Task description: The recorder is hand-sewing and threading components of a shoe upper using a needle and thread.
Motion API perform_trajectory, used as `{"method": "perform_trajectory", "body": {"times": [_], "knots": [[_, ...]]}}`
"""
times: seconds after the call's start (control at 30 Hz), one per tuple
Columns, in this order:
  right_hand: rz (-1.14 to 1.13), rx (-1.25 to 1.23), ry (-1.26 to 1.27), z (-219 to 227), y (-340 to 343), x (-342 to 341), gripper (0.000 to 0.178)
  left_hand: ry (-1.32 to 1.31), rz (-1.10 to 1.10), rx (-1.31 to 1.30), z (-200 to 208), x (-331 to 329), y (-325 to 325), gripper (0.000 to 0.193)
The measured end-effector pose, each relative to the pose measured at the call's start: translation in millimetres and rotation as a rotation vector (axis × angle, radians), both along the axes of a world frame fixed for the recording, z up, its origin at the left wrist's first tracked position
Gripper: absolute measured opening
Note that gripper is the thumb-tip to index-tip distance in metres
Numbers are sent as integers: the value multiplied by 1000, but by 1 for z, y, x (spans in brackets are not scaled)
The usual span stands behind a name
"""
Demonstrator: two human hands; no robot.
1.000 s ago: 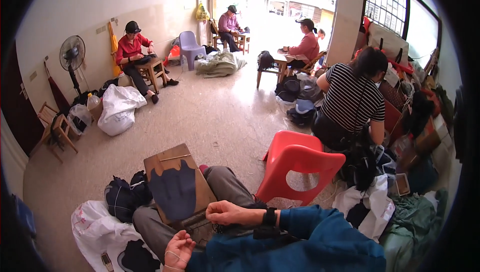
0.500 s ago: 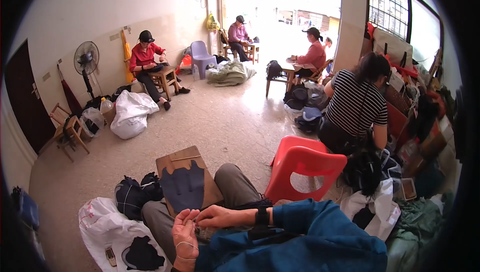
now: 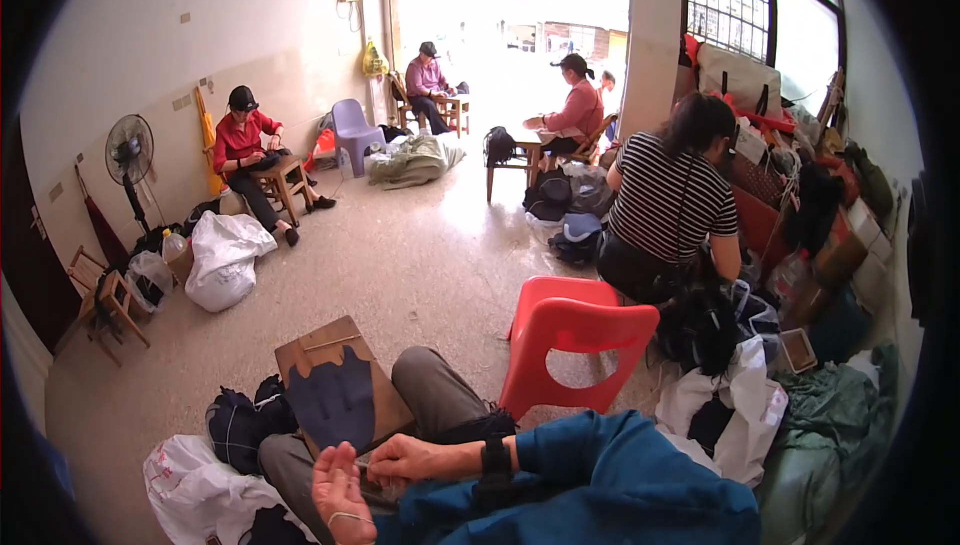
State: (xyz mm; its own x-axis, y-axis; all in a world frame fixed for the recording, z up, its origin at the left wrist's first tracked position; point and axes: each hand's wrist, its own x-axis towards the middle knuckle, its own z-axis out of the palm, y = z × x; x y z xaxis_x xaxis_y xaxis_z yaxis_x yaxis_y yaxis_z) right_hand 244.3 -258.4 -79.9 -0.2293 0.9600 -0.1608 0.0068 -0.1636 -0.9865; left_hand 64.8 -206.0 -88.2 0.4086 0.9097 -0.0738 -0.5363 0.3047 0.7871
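Dark navy cloth piece (image 3: 330, 403), one: flat, matte, upper edge cut in uneven points, small slit-like marks in its middle. Location: lying on a brown wooden board (image 3: 392, 407) at the person's knees, beyond both hands; a narrow wooden strip (image 3: 326, 342) lies across the board's far end.

Left hand (image 3: 340, 493): raised from the lower edge, fingers pointing up and held close together, palm turned partly toward the other hand. Pale cord (image 3: 352, 517) looped about its base near the wrist. Fingers not balled into a fist; whether the thumb pinches anything cannot be told.

Right hand (image 3: 403, 459): forearm laid across from the right in a blue sleeve (image 3: 600, 460), black band (image 3: 494, 460) at the wrist. Fingers bent inward, tips just beside the left fingers. Something thin and pale shows between the hands, too small to identify; whether the right fingertips are closed on it cannot be told.
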Motion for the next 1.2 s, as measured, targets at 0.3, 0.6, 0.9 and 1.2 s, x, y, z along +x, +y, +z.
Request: {"method": "perform_trajectory", "body": {"times": [0.3,0.6,0.9,1.2], "knots": [[-2,84,-43,-14,8,-1,26,152,-125,-136,-1,-5,-15,9],[76,157,-110,-5,9,-4,28,300,-63,-24,-15,-6,-8,10],[147,182,-166,-6,-3,10,17,140,-36,12,14,-15,-10,9],[-192,181,-61,53,3,59,16,113,-116,163,53,0,21,9]]}}
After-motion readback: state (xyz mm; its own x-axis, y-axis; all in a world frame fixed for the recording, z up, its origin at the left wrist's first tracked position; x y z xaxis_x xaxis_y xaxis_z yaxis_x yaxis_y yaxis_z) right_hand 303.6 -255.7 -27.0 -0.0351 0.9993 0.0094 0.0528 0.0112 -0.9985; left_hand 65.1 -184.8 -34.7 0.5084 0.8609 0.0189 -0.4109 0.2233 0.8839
